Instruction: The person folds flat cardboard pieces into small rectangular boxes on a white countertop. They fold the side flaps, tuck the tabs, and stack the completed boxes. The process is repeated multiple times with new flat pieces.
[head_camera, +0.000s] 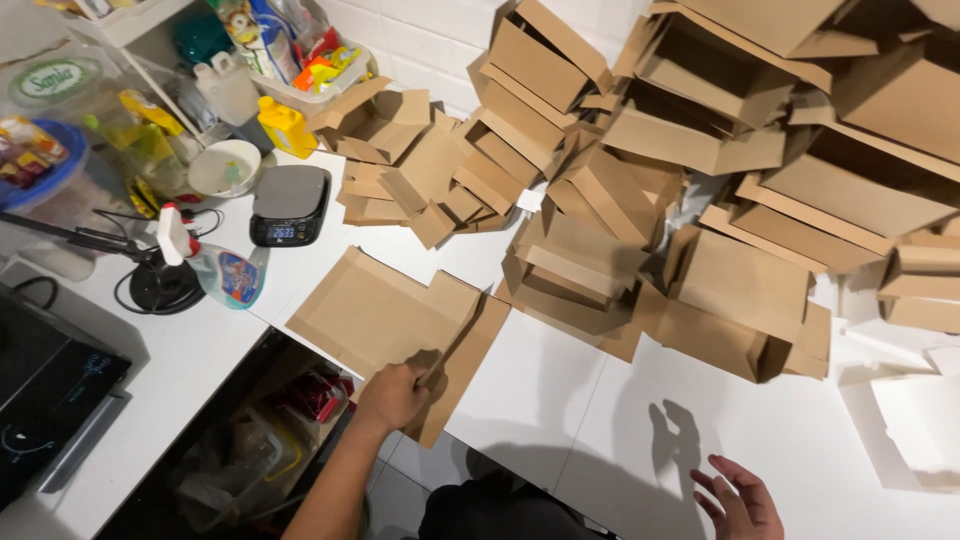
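Right hand (738, 500) hovers open over the near table edge; left hand (393, 396) pinches a flat cardboard blank (385, 315).
Fingers spread, the right touches nothing. Left grips the blank's near edge, left of the folded boxes (700, 180); better to lift it flat and support its far flaps.

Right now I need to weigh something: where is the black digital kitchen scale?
In the head view, the black digital kitchen scale sits upper left on the white table, between a small white bowl and the flat brown cardboard stacks.
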